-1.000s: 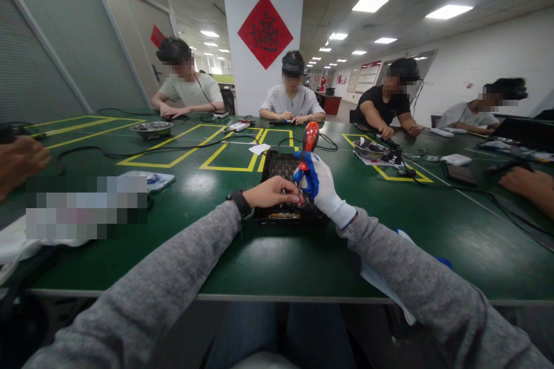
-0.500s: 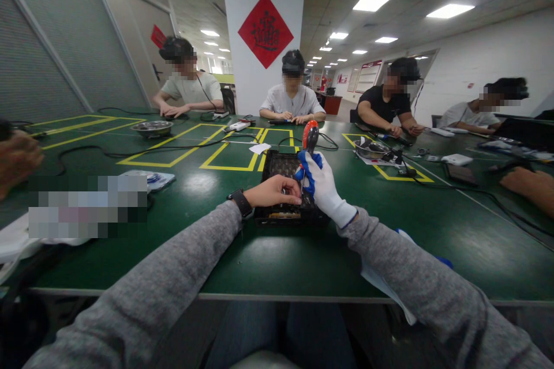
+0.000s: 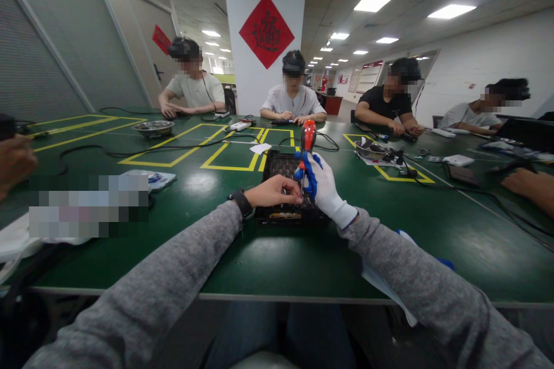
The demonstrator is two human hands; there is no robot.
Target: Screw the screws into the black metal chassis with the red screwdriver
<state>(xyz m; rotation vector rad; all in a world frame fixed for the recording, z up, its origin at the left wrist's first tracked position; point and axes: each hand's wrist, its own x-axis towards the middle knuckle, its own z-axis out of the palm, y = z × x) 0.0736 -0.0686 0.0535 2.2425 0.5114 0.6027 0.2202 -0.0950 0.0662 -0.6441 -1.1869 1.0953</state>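
Note:
My right hand (image 3: 322,184), in a white and blue work glove, is closed around a screwdriver (image 3: 308,137) with a red and black handle. The screwdriver stands nearly upright, its shaft pointing down into a black open device casing (image 3: 283,166) on the table. Bare and wearing a dark watch, my left hand (image 3: 274,191) rests over the casing. Its fingers are pinched together beside the lower shaft; what lies between them is too small to make out. Both hands hide much of the casing's inside, and the screwdriver's tip is not clearly visible.
Yellow tape marks the green table (image 3: 242,265). A white paper scrap (image 3: 260,149) lies behind the casing, and cables cross the surface. Metal bowls (image 3: 153,128) stand farther back. A glove (image 3: 385,282) lies under my right forearm. Several people sit around the table.
The screwdriver's handle has turned and tipped slightly left in my right hand. My left hand stays in place. A co-worker at the back left has shifted right.

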